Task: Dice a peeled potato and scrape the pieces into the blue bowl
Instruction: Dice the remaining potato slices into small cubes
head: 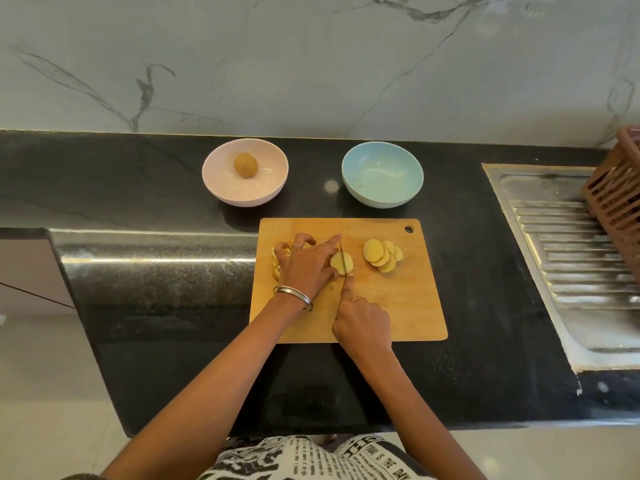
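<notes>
On the wooden cutting board (398, 306) my left hand (306, 268) presses down on a small stack of potato slices (337, 263) with its fingertips. My right hand (363, 323) grips a knife (343, 261), index finger along its spine, and the thin blade stands edge-down in that stack. A fan of round slices (381, 255) lies to the right on the board. Cut potato pieces (278, 256) sit at the board's left, partly hidden under my left hand. The empty blue bowl (382, 174) stands beyond the board.
A pink bowl (221, 181) with one whole unpeeled potato (246, 164) stands left of the blue bowl on the black counter (156, 271). A steel sink drainboard (571, 244) and a brown plastic basket (616, 192) are at the right. The marble wall (311, 64) runs behind.
</notes>
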